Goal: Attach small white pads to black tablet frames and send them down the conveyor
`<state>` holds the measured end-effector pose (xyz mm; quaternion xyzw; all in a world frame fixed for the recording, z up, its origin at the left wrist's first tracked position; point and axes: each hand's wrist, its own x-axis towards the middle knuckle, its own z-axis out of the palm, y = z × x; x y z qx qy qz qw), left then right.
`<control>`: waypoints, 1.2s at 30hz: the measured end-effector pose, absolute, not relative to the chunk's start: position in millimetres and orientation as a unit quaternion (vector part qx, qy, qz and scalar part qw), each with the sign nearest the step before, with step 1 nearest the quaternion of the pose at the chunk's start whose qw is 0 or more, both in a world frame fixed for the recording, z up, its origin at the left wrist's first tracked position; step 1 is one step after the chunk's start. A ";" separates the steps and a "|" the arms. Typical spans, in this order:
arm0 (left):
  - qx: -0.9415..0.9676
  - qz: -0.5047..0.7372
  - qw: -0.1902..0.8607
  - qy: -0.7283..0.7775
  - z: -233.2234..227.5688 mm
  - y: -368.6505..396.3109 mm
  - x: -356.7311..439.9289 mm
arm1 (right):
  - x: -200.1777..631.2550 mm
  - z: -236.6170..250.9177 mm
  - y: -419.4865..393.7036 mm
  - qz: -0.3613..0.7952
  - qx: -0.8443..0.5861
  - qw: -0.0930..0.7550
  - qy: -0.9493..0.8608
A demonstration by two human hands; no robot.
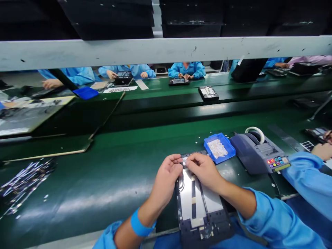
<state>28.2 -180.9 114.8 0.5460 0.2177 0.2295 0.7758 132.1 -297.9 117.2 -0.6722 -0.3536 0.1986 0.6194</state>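
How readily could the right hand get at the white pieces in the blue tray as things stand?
Probably yes: the white pieces lie uncovered in the blue tray, just beyond the right hand, with nothing visible between; the tape dispenser stands to one side.

Left hand (168, 173) and right hand (204, 170) close together at the far end of an open device (185, 195) on a green worktop (111, 186). Right: blue tray (228, 152) of white pieces (217, 148), then tape dispenser (245, 152). Left: shiny strips (27, 183). Far: people in blue (176, 69).
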 end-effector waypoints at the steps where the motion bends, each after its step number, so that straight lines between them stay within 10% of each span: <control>1: 0.537 0.231 0.783 0.215 114.8 -183.4 29.8 | 130.9 117.4 -296.0 0.198 -0.671 0.618 -0.358; 6: 0.518 0.255 0.788 0.215 121.2 -176.4 35.1 | 137.5 119.0 -295.7 0.185 -0.678 0.577 -0.416; 18: 0.908 0.138 0.385 0.093 132.2 -125.7 19.9 | 203.4 100.8 -283.7 -0.134 -0.681 0.106 -0.712; 36: 0.886 0.091 0.420 0.173 127.7 -119.2 63.5 | 208.6 103.3 -287.8 -0.119 -0.663 0.080 -0.734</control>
